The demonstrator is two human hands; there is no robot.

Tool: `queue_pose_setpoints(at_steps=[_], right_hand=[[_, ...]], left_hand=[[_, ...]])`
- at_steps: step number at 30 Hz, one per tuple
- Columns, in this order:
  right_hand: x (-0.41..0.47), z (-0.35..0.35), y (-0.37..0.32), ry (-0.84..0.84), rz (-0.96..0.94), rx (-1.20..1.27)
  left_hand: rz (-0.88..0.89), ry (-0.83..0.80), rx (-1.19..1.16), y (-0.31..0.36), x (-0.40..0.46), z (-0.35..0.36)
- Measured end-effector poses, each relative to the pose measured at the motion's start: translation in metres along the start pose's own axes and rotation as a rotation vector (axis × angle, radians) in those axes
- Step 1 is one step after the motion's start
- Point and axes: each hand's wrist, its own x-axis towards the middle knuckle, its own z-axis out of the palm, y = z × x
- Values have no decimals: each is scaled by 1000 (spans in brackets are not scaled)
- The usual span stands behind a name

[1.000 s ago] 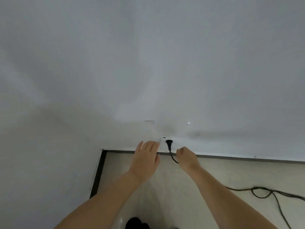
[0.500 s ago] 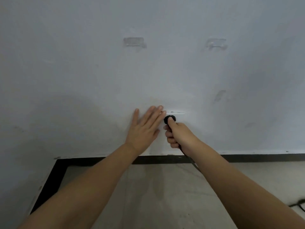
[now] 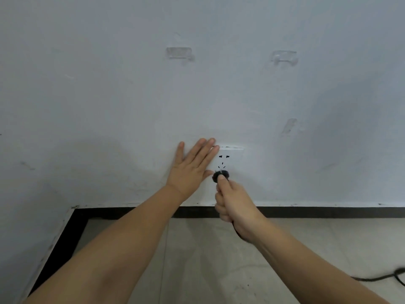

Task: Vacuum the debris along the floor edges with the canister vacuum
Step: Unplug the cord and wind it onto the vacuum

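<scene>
A white wall socket (image 3: 232, 160) sits low on the white wall, its slots showing. My left hand (image 3: 192, 166) lies flat and open on the wall, fingertips over the socket's left edge. My right hand (image 3: 235, 205) is closed around a black plug (image 3: 220, 175), held just below the socket's lower slots. The plug's black cord (image 3: 390, 277) trails across the floor at the lower right. The canister vacuum itself is out of view.
A black skirting strip (image 3: 317, 212) runs along the foot of the wall and turns down the left side at the corner (image 3: 74, 208). Beige floor tiles (image 3: 197, 260) lie below. Clear adhesive hooks (image 3: 179, 53) are stuck higher on the wall.
My right hand has drawn the plug down off the socket face, so the slots now show. The view came closer to the wall. My left hand stays flat on the wall.
</scene>
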Motion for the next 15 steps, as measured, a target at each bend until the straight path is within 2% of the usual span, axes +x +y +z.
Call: queue_pose_setpoints(at_steps=[4, 6, 8, 9, 11, 13, 15], right_hand=[[-19, -16, -15, 126, -40, 239], [-37, -13, -42, 163, -30, 346], [-66, -9, -68, 172, -35, 430], [-82, -9, -84, 168, -45, 449], [-118, -9, -120, 129, -69, 453], [-153, -11, -158, 68, -126, 481], [-185, -20, -197, 61, -184, 533]], left_hand=[[-21, -106, -41, 1, -1, -23], [-49, -254, -185, 6, 8, -58], [37, -522, -474, 20, 16, -106], [81, -692, -698, 30, 22, -132], [-27, -1022, -1142, 53, 41, -192], [-207, -1138, -1346, 69, 68, -246], [-345, -1114, -1426, 74, 95, -290]])
